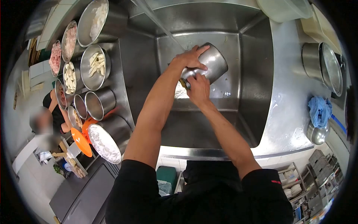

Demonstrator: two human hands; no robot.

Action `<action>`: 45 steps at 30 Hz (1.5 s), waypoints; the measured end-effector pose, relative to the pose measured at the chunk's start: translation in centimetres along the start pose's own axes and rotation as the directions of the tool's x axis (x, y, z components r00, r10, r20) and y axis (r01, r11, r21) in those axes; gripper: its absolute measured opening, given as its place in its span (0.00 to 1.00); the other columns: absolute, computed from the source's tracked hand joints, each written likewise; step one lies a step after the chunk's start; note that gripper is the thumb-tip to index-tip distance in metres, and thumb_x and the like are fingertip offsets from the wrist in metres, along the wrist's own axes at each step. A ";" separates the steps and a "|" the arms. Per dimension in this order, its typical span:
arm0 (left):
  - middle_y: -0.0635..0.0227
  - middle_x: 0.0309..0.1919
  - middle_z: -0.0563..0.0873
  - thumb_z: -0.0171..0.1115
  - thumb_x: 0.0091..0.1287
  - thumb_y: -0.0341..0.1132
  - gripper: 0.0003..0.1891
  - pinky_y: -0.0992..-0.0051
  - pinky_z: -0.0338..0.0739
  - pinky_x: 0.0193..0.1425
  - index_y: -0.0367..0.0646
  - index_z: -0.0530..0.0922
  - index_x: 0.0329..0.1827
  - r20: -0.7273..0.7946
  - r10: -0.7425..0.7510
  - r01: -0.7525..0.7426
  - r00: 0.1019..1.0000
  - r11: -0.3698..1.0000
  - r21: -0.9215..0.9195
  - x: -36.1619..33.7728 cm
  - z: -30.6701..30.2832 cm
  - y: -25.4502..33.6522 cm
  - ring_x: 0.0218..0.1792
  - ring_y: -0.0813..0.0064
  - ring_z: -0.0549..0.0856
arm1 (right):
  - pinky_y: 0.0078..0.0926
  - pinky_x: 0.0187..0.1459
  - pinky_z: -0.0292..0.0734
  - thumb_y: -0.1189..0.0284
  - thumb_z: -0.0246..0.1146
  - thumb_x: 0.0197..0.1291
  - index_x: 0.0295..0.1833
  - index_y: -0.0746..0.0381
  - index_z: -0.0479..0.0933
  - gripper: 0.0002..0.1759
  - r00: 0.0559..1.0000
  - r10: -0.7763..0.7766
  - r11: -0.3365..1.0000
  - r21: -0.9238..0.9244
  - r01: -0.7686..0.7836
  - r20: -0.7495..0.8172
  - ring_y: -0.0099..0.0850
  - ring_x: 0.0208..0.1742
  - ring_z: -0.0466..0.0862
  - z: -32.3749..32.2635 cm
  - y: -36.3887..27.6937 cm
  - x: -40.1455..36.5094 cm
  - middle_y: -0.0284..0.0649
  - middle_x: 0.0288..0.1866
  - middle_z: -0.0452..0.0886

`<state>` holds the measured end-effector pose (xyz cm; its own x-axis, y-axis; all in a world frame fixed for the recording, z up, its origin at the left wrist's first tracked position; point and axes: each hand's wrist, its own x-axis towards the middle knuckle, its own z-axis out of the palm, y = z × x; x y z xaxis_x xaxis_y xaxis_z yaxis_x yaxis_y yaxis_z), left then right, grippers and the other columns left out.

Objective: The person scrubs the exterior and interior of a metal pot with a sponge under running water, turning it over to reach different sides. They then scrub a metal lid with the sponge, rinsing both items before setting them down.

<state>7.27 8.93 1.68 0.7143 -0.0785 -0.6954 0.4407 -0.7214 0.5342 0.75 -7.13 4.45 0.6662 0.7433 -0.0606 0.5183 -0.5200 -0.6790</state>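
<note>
A cylindrical steel pot (215,62) lies tilted on its side in the sink (255,82). Across its upper left side, my left hand (191,59) grips it with thumb and fingers spread over the metal. My right hand (199,89) is closed on a yellow and dark green scouring sponge (184,83), at the pot's lower left edge. White suds or water (181,92) show just below the sponge. The pot's mouth is mostly hidden behind my hands.
Left of the sink stand steel bowls of pale pieces (97,64) and meat (70,41), plus a white-coated pot (104,143) and an orange lid (81,142). At right are stacked pots (313,61) and a blue cloth (320,112). Another person (56,112) is far left.
</note>
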 end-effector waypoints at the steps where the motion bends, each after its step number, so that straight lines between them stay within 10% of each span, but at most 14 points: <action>1: 0.48 0.76 0.46 0.73 0.48 0.55 0.55 0.56 0.56 0.75 0.72 0.45 0.77 -0.015 -0.033 0.033 0.999 0.999 -0.007 0.0 0.1 0.2 0.74 0.45 0.55 | 0.42 0.42 0.67 0.76 0.71 0.33 0.40 0.57 0.78 0.21 0.998 -0.004 1.000 -0.001 0.004 -0.065 0.43 0.46 0.73 0.4 -0.6 0.9 0.40 0.40 0.73; 14: 0.50 0.76 0.48 0.71 0.51 0.54 0.55 0.58 0.56 0.75 0.66 0.43 0.78 0.021 -0.044 0.044 0.999 0.999 0.008 0.7 -0.2 -0.7 0.74 0.50 0.56 | 0.39 0.44 0.66 0.76 0.67 0.37 0.34 0.56 0.77 0.13 0.966 -0.253 0.965 0.086 0.248 0.047 0.42 0.44 0.71 0.7 4.3 -1.1 0.39 0.36 0.70; 18: 0.53 0.75 0.53 0.70 0.50 0.57 0.54 0.59 0.56 0.75 0.58 0.48 0.78 -0.054 0.101 -0.104 0.993 0.993 -0.048 1.3 -1.6 -3.1 0.73 0.54 0.59 | 0.38 0.45 0.70 0.73 0.69 0.46 0.39 0.57 0.78 0.12 0.994 -0.088 0.994 0.076 0.083 0.071 0.39 0.45 0.75 -0.5 11.4 -3.7 0.37 0.39 0.76; 19: 0.54 0.75 0.56 0.68 0.51 0.62 0.54 0.59 0.58 0.74 0.56 0.49 0.78 -0.056 0.079 -0.081 0.995 0.996 -0.036 1.4 -2.0 -3.0 0.73 0.53 0.60 | 0.35 0.44 0.73 0.70 0.71 0.50 0.41 0.60 0.78 0.13 0.927 0.373 0.842 0.412 -0.348 0.019 0.37 0.42 0.78 -0.9 12.7 -3.3 0.38 0.38 0.78; 20: 0.54 0.75 0.56 0.68 0.51 0.62 0.54 0.59 0.58 0.74 0.56 0.49 0.78 -0.056 0.086 -0.088 0.995 0.995 -0.038 1.9 -2.1 -2.6 0.73 0.53 0.60 | 0.33 0.42 0.77 0.67 0.72 0.53 0.43 0.63 0.77 0.17 0.657 0.741 0.406 0.686 -0.603 0.139 0.36 0.38 0.80 -1.0 14.0 -3.2 0.38 0.36 0.80; 22: 0.53 0.73 0.60 0.60 0.54 0.69 0.53 0.59 0.57 0.74 0.48 0.51 0.77 -0.013 -0.275 0.253 0.961 0.901 -0.351 2.7 -2.2 -2.3 0.73 0.54 0.60 | 0.34 0.48 0.78 0.57 0.69 0.58 0.50 0.65 0.75 0.24 0.589 0.703 -0.049 0.853 -0.520 0.400 0.36 0.41 0.82 -2.3 15.9 -1.6 0.39 0.43 0.82; 26: 0.55 0.74 0.58 0.51 0.57 0.73 0.52 0.61 0.52 0.76 0.46 0.51 0.77 -0.134 -0.304 0.204 0.943 0.849 -0.487 3.8 0.0 -0.3 0.74 0.57 0.58 | 0.47 0.55 0.74 0.50 0.66 0.58 0.57 0.58 0.75 0.29 0.524 0.460 -0.647 0.675 -0.355 0.717 0.42 0.52 0.80 -0.6 19.7 1.5 0.39 0.52 0.81; 31: 0.52 0.74 0.59 0.62 0.56 0.66 0.51 0.62 0.55 0.75 0.48 0.53 0.76 -0.195 -0.209 0.122 0.958 0.916 -0.383 1.5 -1.0 2.2 0.74 0.56 0.59 | 0.46 0.59 0.72 0.55 0.60 0.65 0.56 0.60 0.75 0.23 0.633 0.566 -0.520 0.824 -0.223 0.529 0.39 0.57 0.78 -2.4 17.2 1.8 0.41 0.56 0.79; 35: 0.51 0.71 0.62 0.71 0.54 0.54 0.52 0.63 0.55 0.75 0.45 0.50 0.77 -0.424 0.086 -0.321 0.901 0.790 -0.523 -3.3 -0.4 3.2 0.73 0.58 0.60 | 0.43 0.57 0.74 0.60 0.56 0.69 0.57 0.64 0.75 0.20 0.688 0.670 -0.423 0.905 0.047 0.277 0.37 0.54 0.80 -7.4 12.0 0.2 0.39 0.55 0.81; 45: 0.47 0.74 0.55 0.74 0.54 0.45 0.55 0.65 0.51 0.77 0.39 0.44 0.77 -0.555 -0.163 -0.251 0.815 0.765 -0.593 -5.9 4.7 2.0 0.75 0.55 0.55 | 0.33 0.50 0.77 0.66 0.69 0.59 0.52 0.66 0.76 0.20 0.576 0.814 -0.061 0.997 -0.048 0.078 0.29 0.47 0.81 -6.8 9.0 1.9 0.38 0.45 0.82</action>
<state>1.42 4.72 4.60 0.8124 0.4360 -0.3872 0.4805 -0.1243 0.8682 10.32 -13.23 3.20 0.7637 0.0374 -0.6445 -0.5984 0.4158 -0.6849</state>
